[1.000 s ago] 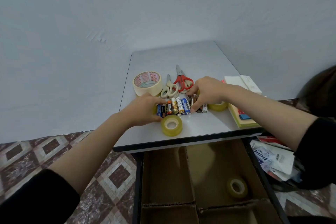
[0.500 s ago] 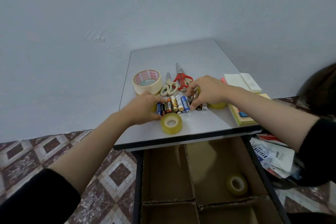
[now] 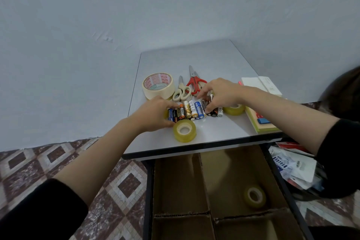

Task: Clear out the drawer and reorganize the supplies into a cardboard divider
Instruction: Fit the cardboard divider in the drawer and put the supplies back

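Several batteries point(image 3: 192, 110) lie side by side in a row on the grey table point(image 3: 214, 58). My left hand point(image 3: 155, 113) cups the row's left end with curled fingers. My right hand point(image 3: 220, 91) curls its fingertips over the right end and hides a few batteries. A clear tape roll point(image 3: 184, 130) lies just in front of the row. Below the table's edge the drawer stands open with a cardboard divider point(image 3: 202, 177) in it. One tape roll point(image 3: 254, 197) sits in its right compartment.
Behind the batteries lie a wide masking tape roll point(image 3: 158, 85), cream scissors point(image 3: 182, 93) and red scissors point(image 3: 194, 82). Another clear tape roll point(image 3: 233, 109) and a sticky-note pad point(image 3: 259, 121) sit at the right. A bag of papers point(image 3: 292, 163) hangs right of the drawer.
Both hands stay at the two ends of the battery row. The right hand's fingers have drawn slightly closer onto the batteries.
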`<state>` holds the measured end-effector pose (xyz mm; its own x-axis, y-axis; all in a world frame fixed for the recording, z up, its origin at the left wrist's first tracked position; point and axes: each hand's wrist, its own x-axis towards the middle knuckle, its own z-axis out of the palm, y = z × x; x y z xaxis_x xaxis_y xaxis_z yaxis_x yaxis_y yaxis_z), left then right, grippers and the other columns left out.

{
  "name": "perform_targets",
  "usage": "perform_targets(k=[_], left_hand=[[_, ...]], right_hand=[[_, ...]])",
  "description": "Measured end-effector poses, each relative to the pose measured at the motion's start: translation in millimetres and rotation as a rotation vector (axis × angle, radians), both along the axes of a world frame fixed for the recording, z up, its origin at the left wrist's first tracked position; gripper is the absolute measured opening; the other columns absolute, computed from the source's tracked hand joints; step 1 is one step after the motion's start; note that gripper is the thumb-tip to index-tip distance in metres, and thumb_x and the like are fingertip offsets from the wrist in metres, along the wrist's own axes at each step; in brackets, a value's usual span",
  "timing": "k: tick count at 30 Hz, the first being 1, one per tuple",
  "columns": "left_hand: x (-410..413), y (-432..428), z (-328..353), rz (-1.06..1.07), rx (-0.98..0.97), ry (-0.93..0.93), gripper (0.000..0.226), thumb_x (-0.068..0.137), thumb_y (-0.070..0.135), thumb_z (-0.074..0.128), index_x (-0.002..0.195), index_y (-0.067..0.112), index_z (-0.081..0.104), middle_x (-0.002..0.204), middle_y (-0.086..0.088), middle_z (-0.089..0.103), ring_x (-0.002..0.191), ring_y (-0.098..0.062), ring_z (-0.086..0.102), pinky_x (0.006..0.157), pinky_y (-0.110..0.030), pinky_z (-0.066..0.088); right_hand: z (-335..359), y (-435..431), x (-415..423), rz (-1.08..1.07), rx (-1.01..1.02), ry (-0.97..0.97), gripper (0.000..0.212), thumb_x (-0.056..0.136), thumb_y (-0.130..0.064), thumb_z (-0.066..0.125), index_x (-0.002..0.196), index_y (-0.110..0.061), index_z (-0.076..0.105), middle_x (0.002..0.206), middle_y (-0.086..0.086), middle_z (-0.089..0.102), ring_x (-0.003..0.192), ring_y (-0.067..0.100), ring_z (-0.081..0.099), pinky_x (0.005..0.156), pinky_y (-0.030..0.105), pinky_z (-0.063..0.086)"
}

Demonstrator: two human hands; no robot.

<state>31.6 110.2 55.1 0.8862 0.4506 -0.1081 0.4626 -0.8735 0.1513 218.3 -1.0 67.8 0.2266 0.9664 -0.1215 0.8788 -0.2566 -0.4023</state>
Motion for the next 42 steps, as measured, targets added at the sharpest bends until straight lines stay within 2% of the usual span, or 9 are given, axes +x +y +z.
perform_targets(k=[5,8,13,16,23,29,34,38,42], left_hand=[[0.8,-2.0,2.1,-0.001,-0.001,-0.005,0.061,0.082,0.033,0.068,0.137,0.025,0.044,0.13,-0.003,0.052,0.119,-0.016,0.041,0.095,-0.029,0.036],[1.3,-3.4,3.1,0.003,-0.001,-0.013,0.061,0.082,0.032,0.069,0.137,0.025,0.044,0.129,-0.004,0.052,0.118,-0.016,0.041,0.094,-0.028,0.035],[0.9,-5.3,3.4,0.011,0.004,-0.005,0.061,0.083,0.032,0.068,0.138,0.025,0.044,0.131,-0.004,0.051,0.12,-0.016,0.04,0.096,-0.03,0.036],[1.1,-6.5,4.5,0.01,0.002,-0.008,0.06,0.083,0.032,0.068,0.137,0.024,0.045,0.131,-0.004,0.051,0.119,-0.016,0.041,0.094,-0.029,0.036],[0.9,-6.2,4.4,0.007,0.01,-0.007,0.06,0.083,0.03,0.067,0.138,0.024,0.044,0.131,-0.002,0.051,0.119,-0.015,0.04,0.094,-0.028,0.035],[0.3,-7.1,4.6,0.008,0.007,-0.019,0.059,0.083,0.03,0.068,0.137,0.024,0.045,0.13,-0.003,0.052,0.119,-0.016,0.041,0.094,-0.028,0.035],[-1.0,-7.9,2.3,0.039,0.003,-0.036,0.062,0.082,0.028,0.069,0.138,0.026,0.043,0.128,-0.006,0.05,0.118,-0.019,0.042,0.096,-0.03,0.036],[-4.3,-11.4,5.1,0.038,0.032,-0.116,0.061,0.083,0.025,0.068,0.138,0.02,0.043,0.133,-0.003,0.05,0.126,-0.018,0.036,0.103,-0.032,0.032],[-14.5,-19.9,13.6,0.064,0.058,-0.301,0.055,0.085,0.022,0.066,0.135,0.016,0.045,0.135,-0.004,0.051,0.124,-0.021,0.044,0.102,-0.031,0.034]], right_hand=[[1.7,-6.0,2.2,-0.045,0.066,0.055,0.042,0.072,-0.018,0.079,0.112,-0.022,0.066,0.119,-0.001,0.058,0.107,0.015,0.052,0.083,0.023,0.038],[4.4,-12.2,5.5,-0.041,0.08,0.04,0.037,0.074,-0.022,0.078,0.109,-0.023,0.067,0.117,-0.002,0.056,0.079,0.003,0.048,0.067,0.013,0.035],[-0.2,-13.5,2.8,-0.044,0.094,-0.044,0.036,0.073,-0.03,0.078,0.108,-0.027,0.069,0.119,-0.001,0.056,0.105,0.015,0.048,0.083,0.027,0.037],[-1.4,-10.8,-1.3,-0.027,0.094,-0.107,0.038,0.073,-0.03,0.078,0.11,-0.024,0.069,0.115,0.001,0.06,0.094,0.013,0.05,0.075,0.026,0.037],[-0.9,-9.5,-2.8,-0.015,0.087,-0.129,0.041,0.072,-0.03,0.079,0.11,-0.018,0.07,0.109,0.004,0.066,0.1,0.018,0.057,0.08,0.028,0.043],[-2.6,-14.9,-6.2,-0.018,0.138,-0.143,0.041,0.076,-0.029,0.076,0.114,-0.015,0.068,0.112,0.004,0.065,0.103,0.017,0.055,0.072,0.021,0.035],[-0.1,-21.4,-6.4,-0.054,0.21,-0.144,0.041,0.074,-0.031,0.078,0.111,-0.018,0.07,0.11,0.006,0.064,0.103,0.021,0.055,0.083,0.028,0.041],[7.5,-32.1,-6.5,-0.075,0.263,-0.108,0.038,0.073,-0.03,0.078,0.109,-0.021,0.071,0.106,0.006,0.063,0.099,0.02,0.054,0.082,0.03,0.041],[12.7,-47.4,-12.4,-0.089,0.305,-0.07,0.037,0.071,-0.03,0.079,0.107,-0.022,0.072,0.103,0.006,0.064,0.096,0.02,0.056,0.084,0.033,0.043]])
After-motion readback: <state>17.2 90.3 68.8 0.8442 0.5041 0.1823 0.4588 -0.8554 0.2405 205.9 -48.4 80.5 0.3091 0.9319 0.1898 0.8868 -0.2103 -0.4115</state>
